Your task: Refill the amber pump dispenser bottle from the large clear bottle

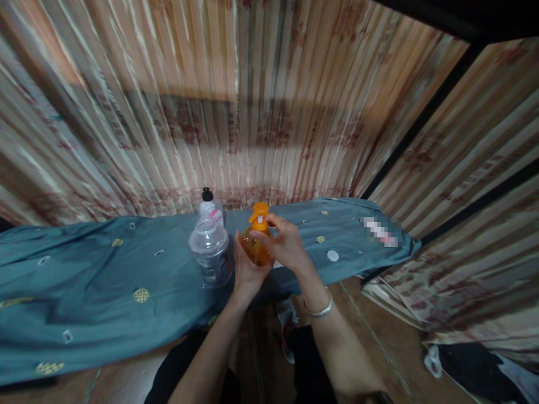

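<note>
An orange pump bottle (257, 255) with amber liquid stands upright between my hands, its pump head (260, 212) at the top. My left hand (248, 272) is wrapped round the bottle's lower body. With thumb and fingers, my right hand (286, 241) grips the orange collar just under the pump head. Close by on the left is a clear plastic jar (209, 252) without a lid. Behind that jar stands a clear bottle (207, 210) with a black cap and a pink label.
A green cloth with pineapple prints (168, 308) covers the long narrow surface. A white round cap (332, 256) lies on the right, short of a blurred-out item (381, 232). Striped curtains (252, 112) hang behind, and a dark frame bar (421, 126) slants on the right.
</note>
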{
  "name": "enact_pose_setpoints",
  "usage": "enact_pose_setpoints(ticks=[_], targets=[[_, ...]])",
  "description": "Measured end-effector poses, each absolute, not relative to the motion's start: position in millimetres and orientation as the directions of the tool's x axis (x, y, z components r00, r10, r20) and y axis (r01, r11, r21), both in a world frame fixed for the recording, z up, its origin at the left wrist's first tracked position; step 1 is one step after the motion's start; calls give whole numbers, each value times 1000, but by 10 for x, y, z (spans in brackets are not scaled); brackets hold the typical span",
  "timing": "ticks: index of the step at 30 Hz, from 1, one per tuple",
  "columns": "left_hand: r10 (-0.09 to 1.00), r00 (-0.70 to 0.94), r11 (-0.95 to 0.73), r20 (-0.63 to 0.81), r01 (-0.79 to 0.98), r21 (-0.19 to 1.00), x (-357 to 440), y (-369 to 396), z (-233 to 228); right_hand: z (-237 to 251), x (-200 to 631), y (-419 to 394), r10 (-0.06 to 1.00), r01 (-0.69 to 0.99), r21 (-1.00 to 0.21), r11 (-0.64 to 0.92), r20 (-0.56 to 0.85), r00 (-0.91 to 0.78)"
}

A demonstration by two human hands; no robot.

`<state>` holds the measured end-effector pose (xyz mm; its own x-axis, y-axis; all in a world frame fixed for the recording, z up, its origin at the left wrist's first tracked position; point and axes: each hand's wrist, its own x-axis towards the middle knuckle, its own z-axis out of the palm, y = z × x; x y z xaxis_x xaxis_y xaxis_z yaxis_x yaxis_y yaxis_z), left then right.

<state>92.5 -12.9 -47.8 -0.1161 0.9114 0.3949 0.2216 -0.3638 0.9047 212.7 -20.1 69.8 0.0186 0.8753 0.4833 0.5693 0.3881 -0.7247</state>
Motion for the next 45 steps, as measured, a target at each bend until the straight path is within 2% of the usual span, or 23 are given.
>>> enact_pose_setpoints(ticks=[4, 9, 11, 13, 17, 20, 24, 31, 36, 38, 45], targets=[[914, -121, -354, 387, 226, 907, 882, -184, -428, 662, 2157, -232, 882, 484, -759, 436, 466, -63], [919, -117, -344, 377, 235, 909, 874, -233, -358, 624, 2105, -253, 866, 419, -822, 386, 479, 141], [922, -114, -338, 371, 235, 911, 874, -243, -341, 624, 2107, -248, 859, 392, -829, 400, 488, 156], [924, -109, -336, 368, 233, 913, 872, -248, -330, 634, 2127, -250, 864, 376, -821, 429, 495, 96], [920, -101, -349, 378, 228, 909, 867, -248, -322, 676, 2143, -294, 873, 430, -780, 454, 486, -40], [917, -104, -353, 384, 230, 907, 867, -246, -335, 706, 2085, -322, 881, 500, -772, 392, 472, 39], [917, -103, -355, 386, 234, 905, 868, -246, -351, 728, 2032, -324, 869, 505, -794, 338, 469, 155], [913, -96, -366, 396, 237, 900, 862, -249, -344, 746, 2135, -335, 862, 425, -761, 489, 498, -99], [912, -104, -363, 397, 245, 899, 867, -244, -367, 724, 2061, -322, 881, 495, -791, 360, 463, 98], [911, -103, -366, 399, 245, 898, 870, -243, -371, 726, 2047, -323, 876, 504, -791, 348, 465, 126], [907, -103, -374, 409, 248, 893, 863, -242, -376, 777, 2113, -370, 854, 445, -741, 504, 506, -123]])
